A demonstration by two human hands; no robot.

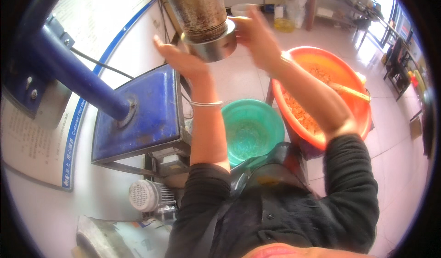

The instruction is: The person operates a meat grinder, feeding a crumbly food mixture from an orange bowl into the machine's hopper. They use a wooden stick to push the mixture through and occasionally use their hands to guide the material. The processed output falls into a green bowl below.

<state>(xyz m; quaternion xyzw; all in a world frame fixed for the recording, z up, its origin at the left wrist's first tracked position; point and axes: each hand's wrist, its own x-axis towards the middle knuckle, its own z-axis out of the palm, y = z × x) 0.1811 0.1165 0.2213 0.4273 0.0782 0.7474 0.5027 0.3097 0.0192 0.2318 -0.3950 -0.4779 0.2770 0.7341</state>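
Note:
A worn metal cylinder [195,7] hangs down from the top of the picture, with screw thread showing near its lower end. Around that end sits a smooth, shiny metal ring cap [213,46]. My left hand [183,61] is at the cap's left side and underside, fingers stretched out and spread; its contact with the cap is partly hidden. On the right, my right hand [259,37] has its fingers bent against the cap's side, slightly blurred by motion. Below my hands stands a green basin [253,108] with what looks like clear liquid in it.
An orange tub [353,74] at the right holds orange crumbly material and a wooden-looking paddle [351,91]. To the left are a blue metal stand [151,106] with a thick blue pipe [87,69] and a grey motor [149,196]. A yellow-bottomed container [285,25] stands farther back.

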